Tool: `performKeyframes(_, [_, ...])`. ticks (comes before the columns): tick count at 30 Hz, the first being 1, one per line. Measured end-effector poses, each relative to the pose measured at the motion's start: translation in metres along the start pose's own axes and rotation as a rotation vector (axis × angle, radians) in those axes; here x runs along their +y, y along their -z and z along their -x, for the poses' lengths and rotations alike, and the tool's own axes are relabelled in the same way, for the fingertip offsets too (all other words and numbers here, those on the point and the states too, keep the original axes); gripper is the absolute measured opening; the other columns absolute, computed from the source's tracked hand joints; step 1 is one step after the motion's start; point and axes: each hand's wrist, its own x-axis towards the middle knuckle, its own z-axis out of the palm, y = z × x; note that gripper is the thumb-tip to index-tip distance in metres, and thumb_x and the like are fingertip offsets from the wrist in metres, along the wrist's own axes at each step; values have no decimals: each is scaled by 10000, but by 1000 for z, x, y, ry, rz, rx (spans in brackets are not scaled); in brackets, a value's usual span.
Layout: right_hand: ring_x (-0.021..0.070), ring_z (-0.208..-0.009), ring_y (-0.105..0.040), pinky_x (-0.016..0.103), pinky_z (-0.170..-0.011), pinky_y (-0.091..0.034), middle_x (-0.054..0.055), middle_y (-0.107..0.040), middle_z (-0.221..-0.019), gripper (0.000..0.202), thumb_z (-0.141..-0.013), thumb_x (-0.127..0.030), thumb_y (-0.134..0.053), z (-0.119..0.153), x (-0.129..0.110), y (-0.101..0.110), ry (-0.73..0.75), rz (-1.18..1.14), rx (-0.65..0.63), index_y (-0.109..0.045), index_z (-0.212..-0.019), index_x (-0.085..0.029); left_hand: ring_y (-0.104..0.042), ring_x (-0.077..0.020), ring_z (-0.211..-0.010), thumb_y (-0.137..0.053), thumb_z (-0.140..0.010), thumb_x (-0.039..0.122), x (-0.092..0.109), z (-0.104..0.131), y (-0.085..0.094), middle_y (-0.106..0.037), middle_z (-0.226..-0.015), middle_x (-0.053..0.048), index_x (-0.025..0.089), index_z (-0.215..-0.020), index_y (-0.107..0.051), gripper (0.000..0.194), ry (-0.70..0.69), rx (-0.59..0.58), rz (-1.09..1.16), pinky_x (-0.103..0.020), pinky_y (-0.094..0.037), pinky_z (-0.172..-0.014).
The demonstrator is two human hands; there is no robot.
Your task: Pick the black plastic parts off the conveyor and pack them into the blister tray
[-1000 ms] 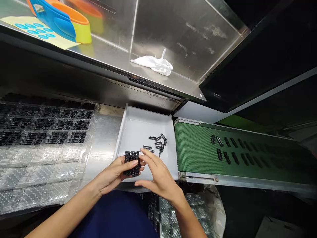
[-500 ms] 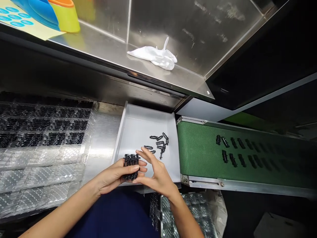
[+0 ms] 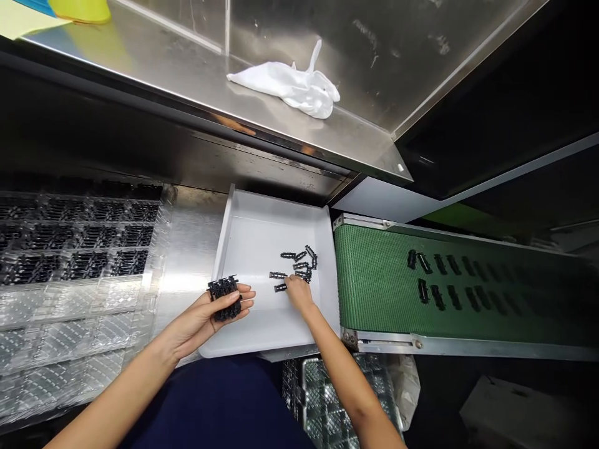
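Observation:
A stack of small black plastic parts [image 3: 225,299] lies in my left hand [image 3: 206,318], gripped between thumb and palm over the left side of a white tray [image 3: 257,215]. My right hand [image 3: 298,292] reaches down into this tray with its fingers pinched together among loose black plastic parts [image 3: 302,266]. Its fingertips are beside one part [image 3: 280,288] and close to another [image 3: 277,275]. Whatever is between those fingertips is hidden by the hand.
On the right, a green conveyor belt [image 3: 374,274] carries two rows of similar black parts. Clear compartment trays [image 3: 60,337] lie at left, their back rows filled with black parts. A crumpled white glove-like item [image 3: 292,87] rests on the metal shelf [image 3: 178,68] above.
My right hand has left the stack and moved down into the white tray, its fingers closing. My left hand has shifted left, still holding the stack. The view has tilted slightly.

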Motion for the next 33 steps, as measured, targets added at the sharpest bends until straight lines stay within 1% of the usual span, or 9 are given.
performKeyframes(7, [209,-1028,-623,419,-893,-524,82,-625,-1166,314,-956,-362,-561,11,-2,-4,-66,-69,12,-590,-1190,-155,-720,-212,-939,-713,-816,128,-9,8,3,-755,-1053,-107,155,-1014,-723,200,7,50,46,-290,-605,-855])
performKeyframes(11, [213,-1022,-623,417,-875,-532,97,-615,-1181,350,-952,-423,-552,12,-26,-14,-214,-132,65,-598,-1160,-144,-715,-209,-950,-755,-787,150,-19,14,2,-757,-1052,-109,151,-1013,-722,228,-54,3,25,-277,-588,-881])
performKeyframes(15, [199,-973,-628,396,-838,-543,88,-615,-1158,268,-939,-320,-591,10,-50,-13,-268,-204,133,-597,-1141,-144,-711,-216,-965,-791,-756,178,-26,24,3,-754,-1067,-114,149,-1041,-720,295,-87,-23,-7,-274,-576,-899])
performKeyframes(18, [191,-930,-635,367,-828,-536,74,-646,-1043,180,-903,-256,-631,26,-62,3,-102,-289,205,-634,-1030,-128,-714,-218,-960,-767,-778,168,-25,34,8,-754,-1065,-112,151,-1038,-722,265,-86,2,39,-282,-584,-886])
performKeyframes(22, [212,-1088,-580,347,-957,-478,90,-616,-1130,221,-900,-282,-613,81,-80,33,250,-392,372,-648,-1098,-190,-724,-222,-935,-697,-839,158,-22,47,15,-757,-1037,-120,134,-993,-735,160,26,32,138,-285,-606,-826])
performKeyframes(27, [202,-1011,-594,357,-894,-516,84,-636,-1078,303,-910,-223,-570,142,-103,58,840,-530,591,-631,-1205,-253,-724,-195,-793,-729,-800,108,-30,59,13,-755,-856,-68,129,-835,-750,46,83,-37,239,-309,-622,-782])
performKeyframes(29, [225,-1119,-566,387,-935,-507,102,-602,-1219,369,-878,-230,-605,154,-108,63,891,-563,614,-609,-1247,-257,-716,-193,-818,-755,-778,118,-33,62,8,-752,-893,-53,149,-851,-754,79,17,-41,214,-306,-617,-790])
performKeyframes(31, [281,-1275,-471,448,-1008,-466,119,-488,-1404,422,-814,-319,-699,159,-110,65,821,-582,616,-625,-1224,-250,-707,-198,-880,-778,-768,159,-35,64,4,-748,-975,-47,176,-915,-754,150,-69,-40,151,-292,-602,-816])
performKeyframes(33, [302,-1345,-406,476,-1058,-423,121,-450,-1454,412,-788,-367,-742,162,-112,67,759,-608,613,-648,-1170,-243,-694,-194,-921,-793,-762,203,-35,66,1,-743,-1009,-43,193,-971,-747,215,-147,-51,67,-258,-583,-820])
